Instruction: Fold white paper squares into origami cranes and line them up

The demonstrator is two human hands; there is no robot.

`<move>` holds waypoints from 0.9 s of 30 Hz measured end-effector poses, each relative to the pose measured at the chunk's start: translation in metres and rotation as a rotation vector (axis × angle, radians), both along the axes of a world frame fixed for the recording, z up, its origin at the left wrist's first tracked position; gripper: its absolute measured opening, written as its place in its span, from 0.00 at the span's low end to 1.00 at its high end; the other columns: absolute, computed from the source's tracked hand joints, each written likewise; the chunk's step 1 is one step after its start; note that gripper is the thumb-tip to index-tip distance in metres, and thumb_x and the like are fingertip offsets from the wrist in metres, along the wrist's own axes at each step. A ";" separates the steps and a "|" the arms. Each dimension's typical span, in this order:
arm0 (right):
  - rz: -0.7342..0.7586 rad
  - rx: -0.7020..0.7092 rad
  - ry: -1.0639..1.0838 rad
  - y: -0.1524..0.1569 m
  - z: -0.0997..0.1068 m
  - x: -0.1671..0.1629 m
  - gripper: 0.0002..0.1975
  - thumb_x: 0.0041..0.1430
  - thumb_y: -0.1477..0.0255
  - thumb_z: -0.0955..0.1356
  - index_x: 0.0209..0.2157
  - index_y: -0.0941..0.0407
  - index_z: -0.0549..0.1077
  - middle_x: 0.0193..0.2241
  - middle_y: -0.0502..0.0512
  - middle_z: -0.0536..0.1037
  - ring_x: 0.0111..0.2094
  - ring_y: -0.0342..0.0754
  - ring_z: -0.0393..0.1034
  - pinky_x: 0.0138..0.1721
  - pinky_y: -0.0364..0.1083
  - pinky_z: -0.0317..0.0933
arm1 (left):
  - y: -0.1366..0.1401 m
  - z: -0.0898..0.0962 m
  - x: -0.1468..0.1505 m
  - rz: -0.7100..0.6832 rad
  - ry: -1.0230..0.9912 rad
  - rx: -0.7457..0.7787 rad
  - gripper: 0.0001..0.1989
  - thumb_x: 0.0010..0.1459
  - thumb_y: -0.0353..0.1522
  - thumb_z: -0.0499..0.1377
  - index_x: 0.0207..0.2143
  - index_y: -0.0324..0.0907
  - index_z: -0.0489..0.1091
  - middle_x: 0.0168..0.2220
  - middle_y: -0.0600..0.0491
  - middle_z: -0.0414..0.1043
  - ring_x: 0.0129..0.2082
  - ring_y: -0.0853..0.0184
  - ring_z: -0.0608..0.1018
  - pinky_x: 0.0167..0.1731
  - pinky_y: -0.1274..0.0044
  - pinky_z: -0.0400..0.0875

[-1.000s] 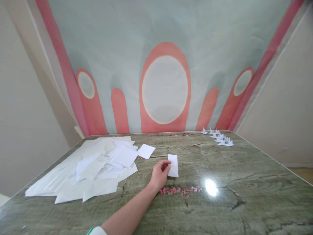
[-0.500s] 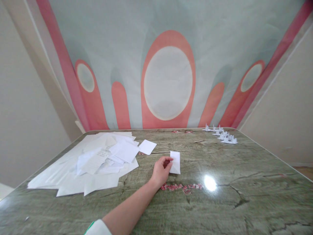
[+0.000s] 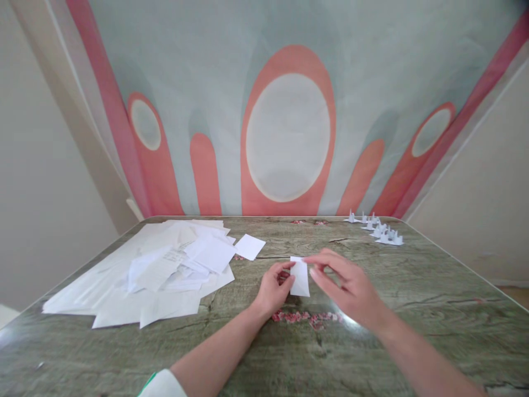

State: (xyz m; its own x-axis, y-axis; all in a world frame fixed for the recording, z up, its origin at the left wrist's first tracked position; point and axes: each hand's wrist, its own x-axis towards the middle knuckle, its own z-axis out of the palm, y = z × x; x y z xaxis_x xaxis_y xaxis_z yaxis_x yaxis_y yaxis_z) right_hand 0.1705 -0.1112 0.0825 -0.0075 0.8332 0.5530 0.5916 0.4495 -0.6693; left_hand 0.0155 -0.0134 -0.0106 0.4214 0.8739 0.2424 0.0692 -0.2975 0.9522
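Table (image 3: pixel 433 281): paper pile (image 3: pixel 169 270) left; folded pieces (image 3: pixel 386 236), apparently done, far right. Right hand (image 3: pixel 351 284), thumb and forefinger parted, is at the upper right edge, left hand (image 3: pixel 273 285) pinching the left edge, of the mid-table slip (image 3: pixel 300 281), flat, judged unfinished.

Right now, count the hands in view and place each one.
2: the left hand pinches the left edge of the small white paper, and the right hand is at that paper's upper right corner. Neither is hidden.

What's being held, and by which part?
The left hand holds a small white paper by its left edge; whether the right hand grips it can't be told.
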 end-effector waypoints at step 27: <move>-0.060 0.025 0.075 0.036 -0.083 0.014 0.11 0.58 0.70 0.62 0.42 0.54 0.70 0.35 0.56 0.69 0.38 0.49 0.65 0.39 0.48 0.62 | -0.006 0.018 -0.005 -0.161 -0.023 -0.044 0.17 0.52 0.31 0.56 0.46 0.43 0.71 0.44 0.49 0.69 0.39 0.63 0.71 0.37 0.76 0.65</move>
State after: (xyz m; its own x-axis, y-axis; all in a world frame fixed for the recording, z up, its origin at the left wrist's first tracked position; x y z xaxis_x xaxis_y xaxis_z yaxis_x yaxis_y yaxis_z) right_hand 0.1847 -0.0756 -0.0001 0.0843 0.8169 0.5706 0.5671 0.4315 -0.7016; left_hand 0.0101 -0.0190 0.0074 0.5516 0.8055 0.2164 0.0017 -0.2605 0.9655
